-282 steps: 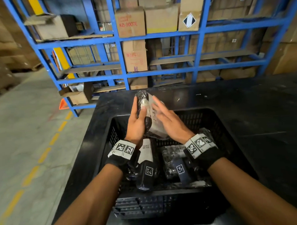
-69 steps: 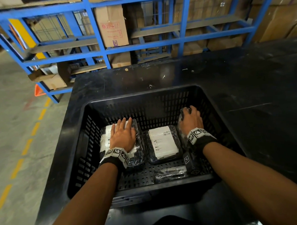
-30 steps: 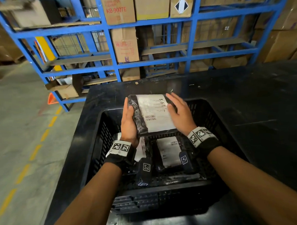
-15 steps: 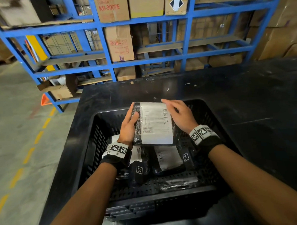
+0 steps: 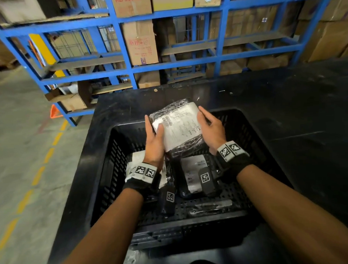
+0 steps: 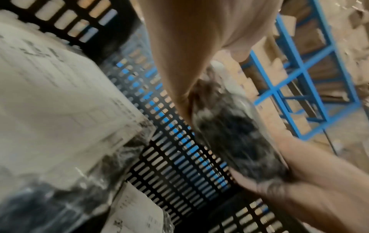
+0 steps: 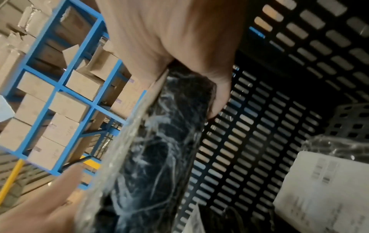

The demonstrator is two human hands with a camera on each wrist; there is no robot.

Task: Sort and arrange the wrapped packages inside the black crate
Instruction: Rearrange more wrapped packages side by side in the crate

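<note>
Both hands hold one wrapped package [image 5: 179, 125], black under clear film with a white label on top, above the far half of the black crate [image 5: 103, 173]. My left hand [image 5: 154, 139] grips its left edge with the thumb on the label. My right hand [image 5: 210, 128] grips its right edge. The wrist views show the package's dark underside [image 6: 235, 138] [image 7: 159, 151] between palm and fingers. Two more labelled packages lie flat on the crate floor, one at the left [image 5: 136, 160] and one in the middle [image 5: 192, 170]. A slim wrapped item [image 5: 211, 206] lies near the front wall.
The crate stands on a black table [image 5: 296, 111]. Blue racking [image 5: 186, 62] with cardboard boxes is behind it. Concrete floor with a dashed yellow line [image 5: 40, 172] lies to the left. The crate floor's right part [image 5: 238, 190] shows bare perforated plastic.
The held package has turned in my hands and tilted, its label now slanting to the right. It stays above the crate's far half; both hands keep their grip on its edges.
</note>
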